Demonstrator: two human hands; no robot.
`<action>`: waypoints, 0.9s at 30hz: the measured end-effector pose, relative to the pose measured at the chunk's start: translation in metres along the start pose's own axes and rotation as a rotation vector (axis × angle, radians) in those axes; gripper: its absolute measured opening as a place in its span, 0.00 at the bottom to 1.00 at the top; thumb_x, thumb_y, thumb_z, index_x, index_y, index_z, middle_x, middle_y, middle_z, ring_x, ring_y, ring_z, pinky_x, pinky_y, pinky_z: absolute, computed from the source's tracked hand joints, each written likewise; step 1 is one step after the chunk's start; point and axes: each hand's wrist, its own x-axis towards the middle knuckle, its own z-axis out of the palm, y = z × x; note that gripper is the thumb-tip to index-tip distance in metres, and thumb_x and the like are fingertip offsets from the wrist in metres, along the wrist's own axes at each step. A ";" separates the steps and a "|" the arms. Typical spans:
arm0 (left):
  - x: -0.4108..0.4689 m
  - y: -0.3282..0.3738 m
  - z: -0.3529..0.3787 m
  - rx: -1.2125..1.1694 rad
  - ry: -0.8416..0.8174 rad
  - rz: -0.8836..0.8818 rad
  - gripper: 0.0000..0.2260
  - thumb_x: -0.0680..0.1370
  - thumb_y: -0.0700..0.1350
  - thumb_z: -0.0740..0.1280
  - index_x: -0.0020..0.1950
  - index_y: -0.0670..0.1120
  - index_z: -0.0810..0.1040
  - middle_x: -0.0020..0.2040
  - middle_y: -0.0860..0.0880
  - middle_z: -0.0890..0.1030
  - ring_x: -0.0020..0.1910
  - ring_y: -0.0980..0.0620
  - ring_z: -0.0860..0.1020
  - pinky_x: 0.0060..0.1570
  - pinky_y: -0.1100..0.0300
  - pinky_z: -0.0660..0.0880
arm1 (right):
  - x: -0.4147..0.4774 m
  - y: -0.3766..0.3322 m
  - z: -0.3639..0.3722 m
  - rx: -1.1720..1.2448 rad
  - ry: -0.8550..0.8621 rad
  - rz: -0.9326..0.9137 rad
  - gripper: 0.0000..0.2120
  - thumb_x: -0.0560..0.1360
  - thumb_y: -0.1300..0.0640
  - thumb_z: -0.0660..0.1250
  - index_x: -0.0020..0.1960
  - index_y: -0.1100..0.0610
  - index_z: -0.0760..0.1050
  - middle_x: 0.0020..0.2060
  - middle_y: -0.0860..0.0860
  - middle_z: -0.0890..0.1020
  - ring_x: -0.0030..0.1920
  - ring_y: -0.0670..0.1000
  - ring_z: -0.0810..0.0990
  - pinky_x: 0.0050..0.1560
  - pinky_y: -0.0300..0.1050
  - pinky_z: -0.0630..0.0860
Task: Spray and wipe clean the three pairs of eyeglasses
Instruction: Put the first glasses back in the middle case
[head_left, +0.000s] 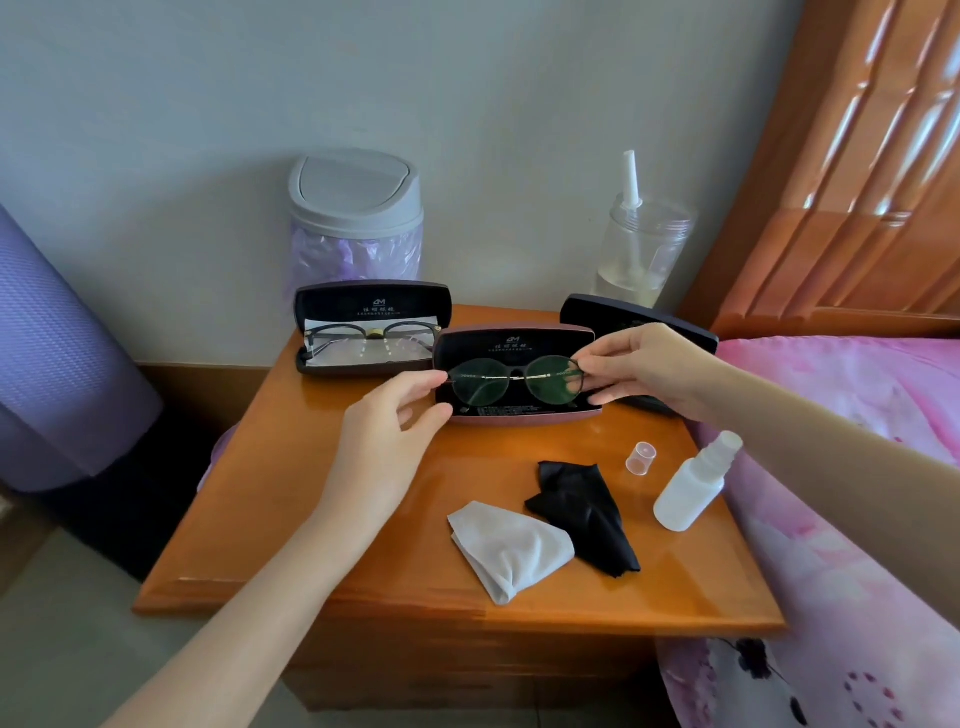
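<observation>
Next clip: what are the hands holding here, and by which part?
Both hands hold the round glasses over the middle case: the left hand pinches one frame end, the right hand the other.

Glossy orange nightstand (311, 519) mid-frame. Three open glasses cases sit along the back: left case (374, 299), pink middle case (519, 418), dark right case (613, 317). Nearer the bottom: grey cloth (506, 553), black cloth (584, 514), clear cap (641, 458) and white spray bottle (688, 493) lower right.

A grey-lidded bin (356, 208) and a clear jar (644, 249), perhaps holding liquid, stand by the wall (156, 130).
</observation>
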 end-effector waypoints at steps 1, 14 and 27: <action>0.000 0.000 0.000 0.008 -0.005 -0.001 0.15 0.77 0.41 0.67 0.64 0.50 0.76 0.57 0.59 0.76 0.57 0.63 0.73 0.48 0.82 0.67 | 0.000 0.000 0.002 -0.079 0.010 -0.016 0.07 0.76 0.64 0.66 0.52 0.59 0.81 0.46 0.55 0.85 0.47 0.50 0.85 0.38 0.35 0.81; 0.001 -0.007 0.001 0.046 -0.036 0.014 0.16 0.78 0.42 0.66 0.66 0.49 0.74 0.63 0.53 0.77 0.59 0.62 0.73 0.54 0.77 0.67 | 0.005 0.003 0.002 -0.499 0.055 -0.149 0.06 0.75 0.60 0.68 0.51 0.56 0.82 0.40 0.46 0.84 0.32 0.39 0.80 0.43 0.29 0.72; 0.003 -0.008 -0.007 0.031 -0.032 0.023 0.13 0.78 0.42 0.66 0.62 0.50 0.77 0.56 0.58 0.77 0.55 0.64 0.75 0.48 0.84 0.66 | -0.010 -0.020 -0.003 -0.627 0.066 -0.208 0.05 0.75 0.60 0.69 0.47 0.53 0.82 0.42 0.47 0.86 0.30 0.42 0.82 0.25 0.29 0.70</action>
